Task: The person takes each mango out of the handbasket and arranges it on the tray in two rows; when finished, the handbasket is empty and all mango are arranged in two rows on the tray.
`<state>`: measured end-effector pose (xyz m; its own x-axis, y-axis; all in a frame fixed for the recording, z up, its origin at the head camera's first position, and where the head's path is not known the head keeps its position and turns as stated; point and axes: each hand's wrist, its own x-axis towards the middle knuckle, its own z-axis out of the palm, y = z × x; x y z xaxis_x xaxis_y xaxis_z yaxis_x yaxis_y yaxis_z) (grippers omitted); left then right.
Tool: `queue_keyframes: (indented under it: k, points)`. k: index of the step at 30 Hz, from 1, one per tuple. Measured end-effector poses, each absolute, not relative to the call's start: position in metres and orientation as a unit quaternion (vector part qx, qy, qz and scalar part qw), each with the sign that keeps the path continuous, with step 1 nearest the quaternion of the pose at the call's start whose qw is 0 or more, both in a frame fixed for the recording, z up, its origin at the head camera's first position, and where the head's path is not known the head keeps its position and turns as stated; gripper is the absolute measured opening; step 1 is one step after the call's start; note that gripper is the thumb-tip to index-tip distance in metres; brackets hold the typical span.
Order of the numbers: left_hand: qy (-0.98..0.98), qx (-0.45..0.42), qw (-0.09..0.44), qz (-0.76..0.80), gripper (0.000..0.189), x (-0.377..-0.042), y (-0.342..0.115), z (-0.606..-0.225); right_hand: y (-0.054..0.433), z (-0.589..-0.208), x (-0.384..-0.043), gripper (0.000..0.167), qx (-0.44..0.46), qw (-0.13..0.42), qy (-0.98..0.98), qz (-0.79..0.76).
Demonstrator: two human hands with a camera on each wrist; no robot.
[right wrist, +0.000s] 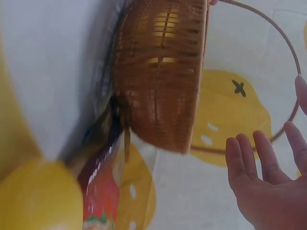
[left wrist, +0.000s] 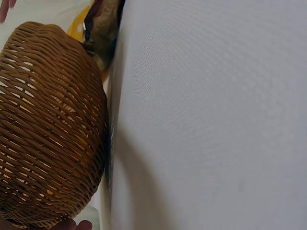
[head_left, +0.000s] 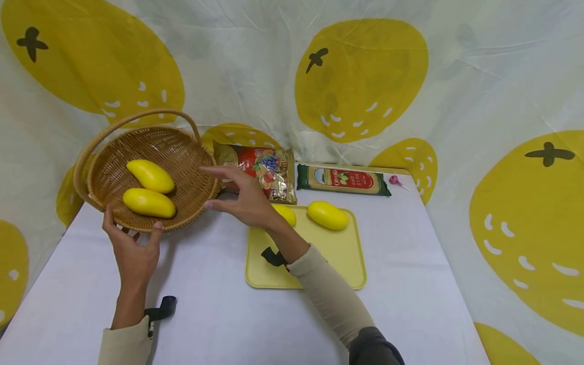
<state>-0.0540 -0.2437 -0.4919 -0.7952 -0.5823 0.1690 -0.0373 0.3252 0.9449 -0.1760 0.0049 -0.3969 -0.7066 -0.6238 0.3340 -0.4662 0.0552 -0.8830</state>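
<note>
Left hand gripping basket of two yellow fruits, right hand spread empty, two fruits on tray

Brown basket; yellow fruits; pale-yellow tray; white, yellow-printed backdrop.

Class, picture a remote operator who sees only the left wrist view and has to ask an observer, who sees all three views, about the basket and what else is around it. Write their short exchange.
Operator: I have only the woven outside of the basket, with hints of yellow through the gaps. What is in it?
Observer: Two yellow fruits, lying side by side, as the head view shows.
Operator: My view shows mostly bare white cloth to the right. Is there more fruit anywhere?
Observer: Yes, the head view shows two more at the far end of the yellow tray, one of them partly hidden by the right hand.
</note>
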Motion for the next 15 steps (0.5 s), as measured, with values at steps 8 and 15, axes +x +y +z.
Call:
queue_keyframes:
  k: [8, 15]
  points:
    - [-0.776, 0.205, 0.247, -0.543, 0.102, -0.054, -0.244, -0.492, -0.041, -0.398, -0.181, 0.065, -0.387, 0.082, 0.745, -0.538]
    - [-0.777, 0.205, 0.250, -0.540, 0.102, -0.054, -0.244, -0.494, -0.076, -0.398, -0.186, 0.063, -0.395, 0.115, 0.746, -0.523]
